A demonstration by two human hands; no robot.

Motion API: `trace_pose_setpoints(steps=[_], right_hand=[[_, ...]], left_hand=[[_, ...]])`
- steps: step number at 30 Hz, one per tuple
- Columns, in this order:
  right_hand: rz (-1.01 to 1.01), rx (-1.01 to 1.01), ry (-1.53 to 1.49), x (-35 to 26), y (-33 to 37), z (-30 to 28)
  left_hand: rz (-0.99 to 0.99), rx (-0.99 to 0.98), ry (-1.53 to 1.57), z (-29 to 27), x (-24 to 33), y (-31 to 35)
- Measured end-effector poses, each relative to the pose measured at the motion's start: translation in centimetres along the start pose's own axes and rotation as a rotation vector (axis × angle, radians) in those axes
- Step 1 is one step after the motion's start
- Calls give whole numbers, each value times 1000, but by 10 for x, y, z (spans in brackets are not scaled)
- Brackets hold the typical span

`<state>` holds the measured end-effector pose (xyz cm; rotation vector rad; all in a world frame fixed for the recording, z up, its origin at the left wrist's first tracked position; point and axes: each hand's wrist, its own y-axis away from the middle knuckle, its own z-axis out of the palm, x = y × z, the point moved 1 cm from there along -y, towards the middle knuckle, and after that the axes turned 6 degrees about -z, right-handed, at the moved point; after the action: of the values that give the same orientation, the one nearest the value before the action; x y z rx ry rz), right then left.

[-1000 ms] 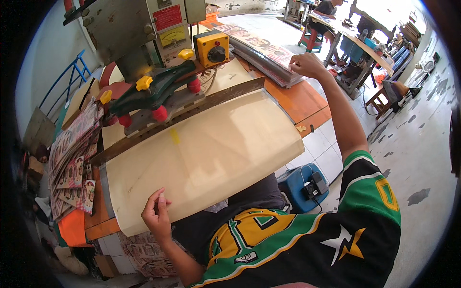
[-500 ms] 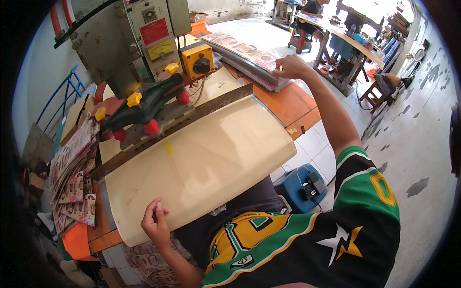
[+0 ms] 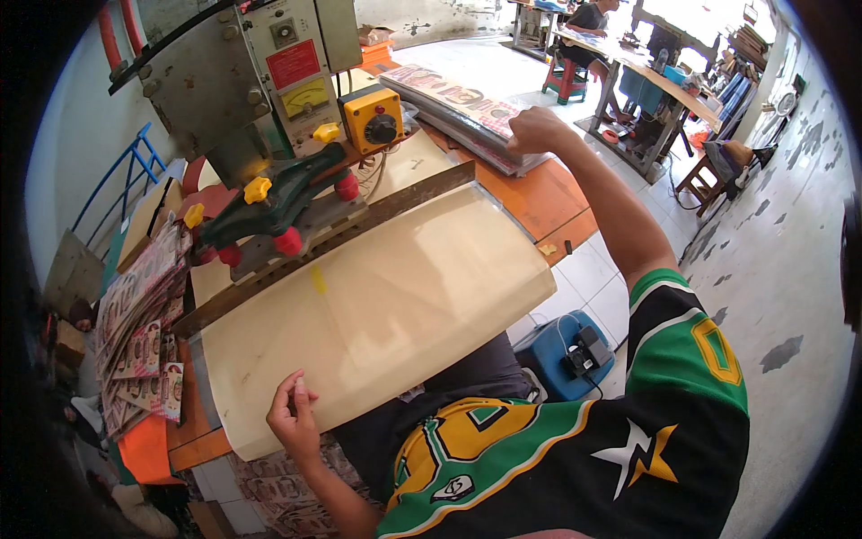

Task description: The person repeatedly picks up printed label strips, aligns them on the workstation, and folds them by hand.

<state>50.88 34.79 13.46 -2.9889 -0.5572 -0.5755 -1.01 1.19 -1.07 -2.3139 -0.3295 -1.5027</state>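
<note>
My right hand (image 3: 539,132) is at the near right corner of a stack of printed plastic sheets (image 3: 449,88), with its fingers curled and closed on a sheet edge there. The hand hides exactly how much it grips. My left hand (image 3: 294,415) hovers by the front edge of a beige sheet (image 3: 386,296) that covers the work surface. Its fingers are curled in toward the thumb, with nothing visible in them. A long metal bar (image 3: 332,244) lies across the far side of the beige sheet, below a dark green press head (image 3: 278,208) with yellow knobs.
A machine with a yellow control box (image 3: 371,119) rises behind the bar. Printed pouches (image 3: 135,332) pile up at the left. A blue plastic container (image 3: 566,355) with a black device stands on the tiles at right. Another person (image 3: 588,40) sits at a far table (image 3: 669,79).
My right hand has drawn slightly nearer and its fingers have curled tighter at the stack's corner. The left hand has stayed nearly where it was. The view has shifted a little.
</note>
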Motion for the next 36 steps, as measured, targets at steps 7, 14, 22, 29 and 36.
trace_pose_setpoints(steps=[7,14,22,29,36], right_hand=[[-50,110,-51,11,0,8],[-69,48,-70,20,-4,9],[-84,-29,-89,26,-7,8],[-104,39,-103,27,-4,12],[-86,8,-2,5,1,6]], left_hand=[[17,21,4,1,0,3],[39,47,6,4,9,3],[41,35,-8,2,5,4],[40,38,2,2,7,4],[14,20,-12,2,7,5]])
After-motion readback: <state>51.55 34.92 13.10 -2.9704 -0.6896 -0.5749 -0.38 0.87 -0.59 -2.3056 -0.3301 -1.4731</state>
